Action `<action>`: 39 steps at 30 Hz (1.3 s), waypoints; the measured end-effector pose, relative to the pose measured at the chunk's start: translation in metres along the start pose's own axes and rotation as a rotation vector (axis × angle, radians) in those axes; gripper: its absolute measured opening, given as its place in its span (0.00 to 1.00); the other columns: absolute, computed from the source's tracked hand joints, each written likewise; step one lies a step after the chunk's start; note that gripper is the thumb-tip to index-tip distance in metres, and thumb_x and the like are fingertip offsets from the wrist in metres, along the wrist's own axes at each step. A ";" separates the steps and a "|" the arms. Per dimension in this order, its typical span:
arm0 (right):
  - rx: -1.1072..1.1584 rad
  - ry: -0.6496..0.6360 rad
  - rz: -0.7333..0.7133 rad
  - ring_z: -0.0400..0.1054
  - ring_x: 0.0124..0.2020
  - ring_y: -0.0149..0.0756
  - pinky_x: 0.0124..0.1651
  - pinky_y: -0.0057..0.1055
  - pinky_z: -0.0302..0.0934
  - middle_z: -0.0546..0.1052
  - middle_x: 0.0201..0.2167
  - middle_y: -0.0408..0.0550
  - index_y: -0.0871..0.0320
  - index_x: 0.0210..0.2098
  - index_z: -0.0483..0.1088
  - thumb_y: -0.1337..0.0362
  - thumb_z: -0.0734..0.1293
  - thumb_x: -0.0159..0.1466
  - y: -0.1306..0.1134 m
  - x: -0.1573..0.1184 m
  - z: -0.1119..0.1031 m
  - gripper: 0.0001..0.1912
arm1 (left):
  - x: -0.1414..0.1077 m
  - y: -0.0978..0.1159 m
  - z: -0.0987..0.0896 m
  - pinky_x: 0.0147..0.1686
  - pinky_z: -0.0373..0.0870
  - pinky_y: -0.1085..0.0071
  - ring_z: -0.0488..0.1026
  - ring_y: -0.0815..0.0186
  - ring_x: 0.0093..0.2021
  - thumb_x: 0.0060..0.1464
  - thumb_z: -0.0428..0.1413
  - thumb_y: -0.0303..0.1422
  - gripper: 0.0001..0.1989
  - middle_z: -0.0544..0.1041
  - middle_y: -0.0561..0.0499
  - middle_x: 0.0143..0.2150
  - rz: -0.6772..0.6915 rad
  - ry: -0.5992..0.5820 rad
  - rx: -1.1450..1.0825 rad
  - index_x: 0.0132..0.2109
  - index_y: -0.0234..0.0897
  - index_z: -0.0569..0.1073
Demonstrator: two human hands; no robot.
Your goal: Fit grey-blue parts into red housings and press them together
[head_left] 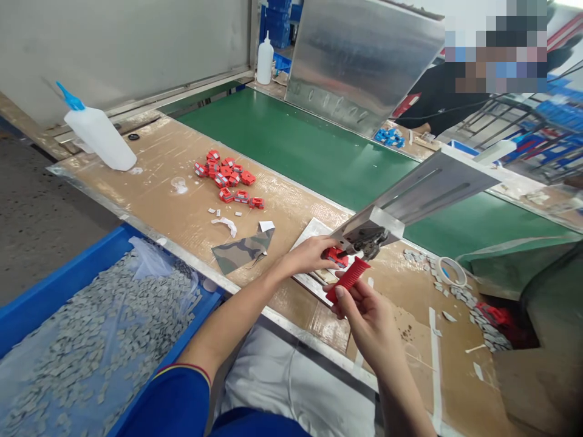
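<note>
My left hand (314,254) has its fingers closed on a small red part (336,257) at the white plate (319,230) beneath a metal clamp tool (371,238). In my right hand (364,306) a red ridged strip (348,280) is pinched between thumb and fingers, slanting up toward the clamp. The strip is close to the red part; whether they touch cannot be told. A pile of red and grey parts (228,172) lies on the brown table to the left.
Grey pieces fill a blue bin (64,279) at the left. A green belt (282,149) runs behind the table (159,145). A glue bottle (102,136), camouflage cloth (241,249) and tape roll (450,271) lie around. Another person's dark sleeve (432,97) is beyond the belt.
</note>
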State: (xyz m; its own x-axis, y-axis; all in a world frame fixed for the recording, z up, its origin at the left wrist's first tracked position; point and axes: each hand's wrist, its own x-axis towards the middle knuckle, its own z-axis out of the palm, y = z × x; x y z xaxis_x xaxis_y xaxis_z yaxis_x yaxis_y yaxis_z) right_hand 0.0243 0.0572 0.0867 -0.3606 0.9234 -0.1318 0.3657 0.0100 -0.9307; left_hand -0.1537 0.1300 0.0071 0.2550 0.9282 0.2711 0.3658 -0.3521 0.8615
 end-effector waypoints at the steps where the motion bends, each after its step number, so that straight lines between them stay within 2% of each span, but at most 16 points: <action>1: -0.002 0.008 -0.010 0.75 0.27 0.37 0.30 0.32 0.72 0.83 0.37 0.56 0.58 0.44 0.74 0.41 0.68 0.64 0.000 0.002 0.002 0.26 | 0.000 0.000 0.000 0.49 0.71 0.66 0.77 0.57 0.48 0.55 0.64 0.31 0.17 0.81 0.44 0.47 -0.008 -0.003 -0.003 0.52 0.32 0.77; 5: -0.042 0.064 -0.020 0.76 0.25 0.40 0.27 0.33 0.70 0.83 0.34 0.56 0.58 0.44 0.74 0.36 0.67 0.61 0.006 0.013 0.009 0.31 | -0.001 0.000 -0.002 0.49 0.71 0.65 0.77 0.57 0.47 0.54 0.64 0.30 0.18 0.82 0.45 0.46 -0.062 0.005 0.005 0.53 0.34 0.77; 8: -0.230 0.155 0.002 0.76 0.22 0.44 0.25 0.34 0.66 0.82 0.27 0.54 0.58 0.36 0.76 0.35 0.65 0.62 0.013 0.018 0.011 0.31 | -0.001 0.001 -0.003 0.52 0.71 0.65 0.77 0.57 0.50 0.53 0.63 0.27 0.19 0.82 0.45 0.48 -0.060 0.013 -0.028 0.53 0.35 0.78; 11: -0.363 0.213 -0.041 0.76 0.22 0.44 0.26 0.34 0.64 0.82 0.26 0.53 0.56 0.35 0.78 0.37 0.62 0.65 0.023 0.013 0.011 0.28 | -0.001 0.003 -0.003 0.50 0.72 0.67 0.77 0.58 0.48 0.53 0.63 0.27 0.19 0.82 0.46 0.48 -0.074 0.009 -0.119 0.52 0.34 0.78; 15: -0.347 0.166 -0.054 0.77 0.24 0.42 0.27 0.31 0.62 0.84 0.28 0.48 0.55 0.42 0.77 0.46 0.63 0.69 0.034 0.001 0.017 0.21 | 0.000 0.007 -0.008 0.48 0.73 0.68 0.77 0.60 0.45 0.52 0.62 0.31 0.19 0.82 0.46 0.47 -0.164 0.002 -0.228 0.52 0.34 0.78; 19: -0.369 0.137 -0.006 0.81 0.33 0.42 0.35 0.30 0.65 0.85 0.33 0.46 0.55 0.51 0.75 0.56 0.66 0.70 0.033 -0.002 0.026 0.14 | 0.003 0.006 -0.018 0.47 0.73 0.66 0.76 0.59 0.43 0.53 0.62 0.39 0.15 0.81 0.47 0.42 -0.218 -0.031 -0.181 0.45 0.34 0.78; 22: -0.405 0.085 0.044 0.82 0.40 0.46 0.39 0.33 0.67 0.86 0.38 0.48 0.56 0.54 0.73 0.58 0.66 0.71 0.029 -0.002 0.029 0.15 | 0.007 0.007 -0.023 0.42 0.74 0.67 0.75 0.61 0.38 0.52 0.62 0.42 0.14 0.80 0.49 0.36 -0.249 -0.042 -0.103 0.38 0.35 0.77; 25: -0.400 0.046 0.085 0.81 0.44 0.49 0.41 0.35 0.67 0.86 0.39 0.50 0.58 0.53 0.74 0.57 0.66 0.72 0.030 -0.002 0.026 0.15 | 0.011 0.014 -0.024 0.43 0.75 0.66 0.75 0.60 0.38 0.50 0.64 0.44 0.15 0.79 0.50 0.34 -0.268 -0.030 -0.023 0.37 0.36 0.77; 28: -0.310 0.089 0.045 0.81 0.42 0.45 0.41 0.33 0.67 0.85 0.40 0.50 0.58 0.57 0.72 0.57 0.67 0.72 0.034 0.001 0.024 0.17 | 0.014 0.024 -0.022 0.41 0.75 0.66 0.75 0.60 0.38 0.47 0.67 0.43 0.16 0.80 0.49 0.36 -0.291 0.003 0.021 0.38 0.35 0.78; 31: -0.211 0.140 -0.039 0.81 0.39 0.41 0.42 0.31 0.67 0.85 0.41 0.49 0.58 0.59 0.69 0.56 0.68 0.71 0.036 0.007 0.024 0.21 | 0.017 0.031 -0.019 0.30 0.71 0.71 0.72 0.64 0.30 0.44 0.69 0.42 0.16 0.76 0.51 0.29 -0.312 0.041 0.025 0.33 0.35 0.76; 34: -0.180 0.123 -0.068 0.81 0.38 0.41 0.42 0.32 0.66 0.85 0.40 0.49 0.59 0.56 0.71 0.56 0.68 0.71 0.039 0.013 0.026 0.18 | 0.017 0.032 -0.017 0.24 0.67 0.73 0.66 0.69 0.25 0.41 0.70 0.40 0.16 0.71 0.55 0.25 -0.297 0.082 0.014 0.29 0.35 0.73; 39: -0.146 0.066 -0.072 0.80 0.38 0.41 0.41 0.32 0.66 0.84 0.39 0.50 0.60 0.54 0.72 0.57 0.67 0.72 0.049 0.013 0.030 0.16 | 0.017 0.027 -0.020 0.23 0.66 0.74 0.67 0.69 0.24 0.41 0.70 0.37 0.15 0.72 0.55 0.24 -0.294 0.088 0.026 0.29 0.36 0.73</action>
State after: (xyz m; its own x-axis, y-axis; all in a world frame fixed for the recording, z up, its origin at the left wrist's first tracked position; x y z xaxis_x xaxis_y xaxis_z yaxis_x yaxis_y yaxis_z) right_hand 0.0117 0.0581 0.0288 -0.3351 0.9413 -0.0394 0.4637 0.1284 -0.8767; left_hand -0.1571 0.1391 0.0434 0.0569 0.9972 0.0488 0.4351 -0.0687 0.8978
